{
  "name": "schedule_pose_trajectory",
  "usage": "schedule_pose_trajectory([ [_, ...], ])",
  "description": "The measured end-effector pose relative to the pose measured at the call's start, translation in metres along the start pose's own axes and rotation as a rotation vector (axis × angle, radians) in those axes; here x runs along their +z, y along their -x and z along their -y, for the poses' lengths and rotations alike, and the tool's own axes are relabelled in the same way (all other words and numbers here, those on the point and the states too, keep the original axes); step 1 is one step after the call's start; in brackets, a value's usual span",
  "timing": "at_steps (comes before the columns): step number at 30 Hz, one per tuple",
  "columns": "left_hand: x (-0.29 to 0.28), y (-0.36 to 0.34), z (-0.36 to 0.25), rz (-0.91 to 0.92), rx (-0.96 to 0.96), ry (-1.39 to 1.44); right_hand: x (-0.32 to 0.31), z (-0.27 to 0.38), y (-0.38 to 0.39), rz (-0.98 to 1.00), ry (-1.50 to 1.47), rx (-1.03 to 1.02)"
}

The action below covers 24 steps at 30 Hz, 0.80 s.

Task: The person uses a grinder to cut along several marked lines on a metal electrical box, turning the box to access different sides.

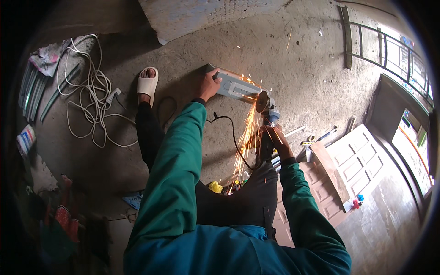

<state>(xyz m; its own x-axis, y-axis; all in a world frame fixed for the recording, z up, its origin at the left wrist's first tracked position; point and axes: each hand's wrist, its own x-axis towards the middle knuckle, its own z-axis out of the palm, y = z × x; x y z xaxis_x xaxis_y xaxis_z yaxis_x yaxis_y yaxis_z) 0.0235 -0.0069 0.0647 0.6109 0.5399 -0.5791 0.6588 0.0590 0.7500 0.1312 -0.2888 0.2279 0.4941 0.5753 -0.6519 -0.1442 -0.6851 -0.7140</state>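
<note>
My left hand is closed on the left end of a long grey metal box, its thumb over the top. At the box's right end, the disc of an angle grinder meets the metal. Orange sparks spray from there down toward my legs. Wrapped round the grinder's body, my right hand holds it near my right knee; some fingers are hidden. A black cord curves from near my right leg to the floor. Neither hand wears a glove.
A tangled white extension cord with a socket block lies at left, near my sandalled foot. Metal strips lie beyond it. On the right are panelled doors, tools and a metal frame. A yellow bundle sits between my legs.
</note>
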Motion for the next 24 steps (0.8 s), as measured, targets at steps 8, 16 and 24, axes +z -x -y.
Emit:
schedule_pose_trajectory([
  [8,-0.001,0.002,-0.009,0.040,-0.045,0.019,-0.003,-0.006,-0.009,-0.036,-0.264,0.512],
  [16,-0.002,0.004,-0.001,-0.016,-0.024,0.006,0.003,0.011,-0.005,0.036,-0.332,0.447],
  [24,-0.004,0.003,0.000,0.022,-0.027,0.003,0.007,0.013,-0.006,-0.022,-0.227,0.426],
])
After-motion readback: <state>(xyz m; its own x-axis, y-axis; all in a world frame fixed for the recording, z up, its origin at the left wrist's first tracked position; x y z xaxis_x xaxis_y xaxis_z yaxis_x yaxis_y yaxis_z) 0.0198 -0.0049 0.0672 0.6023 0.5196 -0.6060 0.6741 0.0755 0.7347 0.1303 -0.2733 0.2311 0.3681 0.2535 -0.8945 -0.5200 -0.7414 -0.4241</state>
